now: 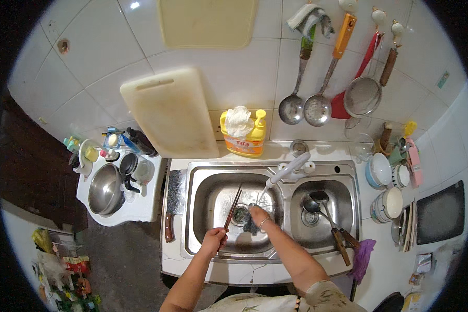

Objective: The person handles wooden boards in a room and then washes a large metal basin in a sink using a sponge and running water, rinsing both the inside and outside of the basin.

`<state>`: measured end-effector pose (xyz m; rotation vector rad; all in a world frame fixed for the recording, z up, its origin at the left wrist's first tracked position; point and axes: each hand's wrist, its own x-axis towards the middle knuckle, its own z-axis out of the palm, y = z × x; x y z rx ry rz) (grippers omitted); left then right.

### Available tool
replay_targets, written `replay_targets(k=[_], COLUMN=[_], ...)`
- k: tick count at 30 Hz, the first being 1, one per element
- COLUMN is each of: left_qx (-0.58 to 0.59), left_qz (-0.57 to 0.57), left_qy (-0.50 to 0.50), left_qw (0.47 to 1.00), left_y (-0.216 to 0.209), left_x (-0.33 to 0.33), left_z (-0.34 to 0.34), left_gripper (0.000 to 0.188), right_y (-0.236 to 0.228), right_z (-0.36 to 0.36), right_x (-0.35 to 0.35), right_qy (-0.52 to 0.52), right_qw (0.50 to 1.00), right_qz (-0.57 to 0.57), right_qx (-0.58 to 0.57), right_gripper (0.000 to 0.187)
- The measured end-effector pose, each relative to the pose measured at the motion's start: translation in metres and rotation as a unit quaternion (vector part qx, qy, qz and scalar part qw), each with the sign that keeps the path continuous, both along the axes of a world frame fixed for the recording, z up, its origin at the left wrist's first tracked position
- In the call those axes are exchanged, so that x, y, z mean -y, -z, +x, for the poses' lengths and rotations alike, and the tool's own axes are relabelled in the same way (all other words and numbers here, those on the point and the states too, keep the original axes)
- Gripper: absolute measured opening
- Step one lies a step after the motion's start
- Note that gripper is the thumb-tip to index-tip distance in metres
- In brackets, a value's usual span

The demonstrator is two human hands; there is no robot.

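My left hand [213,241] is closed around the lower end of a pair of brown chopsticks [234,204], which slant up over the left basin [203,195] of the steel sink. Under the running white faucet [290,169], my right hand [259,215] grips a dark grey rag [250,226], wet and bunched, its exact kind hard to make out. Both hands are over the same basin, the right one beside the drain [239,213]. A ladle and a spatula [322,200] lie in the right basin, their handles resting over its front edge.
A cleaver [175,200] lies on the counter left of the sink. Behind stand a yellow detergent bottle [244,143] and a cutting board [174,114]. Stacked bowls [386,204] are at right, near a purple cloth [362,260]. Ladles and a strainer [363,96] hang on the wall.
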<state>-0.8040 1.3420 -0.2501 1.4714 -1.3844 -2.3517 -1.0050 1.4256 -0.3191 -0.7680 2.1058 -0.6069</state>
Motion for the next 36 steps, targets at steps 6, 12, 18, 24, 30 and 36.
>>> replay_targets(k=[6, 12, 18, 24, 30, 36], left_qx=[0.01, -0.035, -0.049, -0.053, -0.07, -0.066], left_qz=[0.1, 0.125, 0.075, 0.022, -0.024, -0.119], left_qy=[-0.026, -0.082, 0.046, 0.131, 0.0, -0.068], left_qw=[0.995, 0.988, 0.995, 0.99, 0.997, 0.988], left_y=[-0.013, -0.015, -0.014, -0.048, -0.072, -0.047], left_x=[-0.003, -0.023, -0.048, -0.028, -0.034, -0.034], left_z=[0.019, -0.013, -0.06, -0.032, -0.018, -0.032], left_gripper=[0.019, 0.02, 0.026, 0.026, 0.013, 0.017], right_y=[0.062, 0.019, -0.007, -0.023, -0.035, -0.092], right_z=[0.027, -0.017, 0.014, 0.0, -0.042, 0.049], right_x=[0.001, -0.014, -0.028, 0.016, 0.022, 0.019], right_qy=[-0.052, 0.308, 0.329, 0.43, 0.494, 0.393], right_qw=[0.98, 0.875, 0.642, 0.786, 0.779, 0.827], right_qz=[0.138, -0.17, -0.321, -0.28, -0.271, -0.252], right_qx=[-0.136, 0.333, 0.614, 0.344, 0.275, 0.313], right_gripper=[0.052, 0.034, 0.024, 0.03, 0.05, 0.052])
